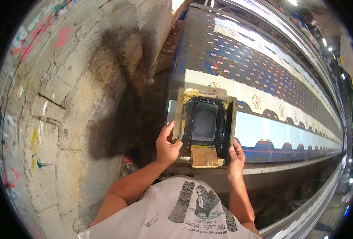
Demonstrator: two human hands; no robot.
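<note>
Between my hands is a screen printing frame [179,131], its wooden sides smeared with dark and yellow ink. Inside it a greyish mesh window [204,122] is bordered by black ink. A flat brown squeegee [204,156] rests at the frame's near side, partly overhanging its edge. My left hand [169,144] grips the left side, thumb on top. My right hand [236,158] is closed on the right side near the lower corner. The frame lies over or just above the near end of the printing table; I cannot tell if it touches.
The long dark printing table [192,44] runs off to the right, spotted with ink. Rows of cream fabric pieces [244,95] with small colourful prints and light blue pieces [248,125] lie along it. A paint-stained concrete wall [61,119] stands close on my left.
</note>
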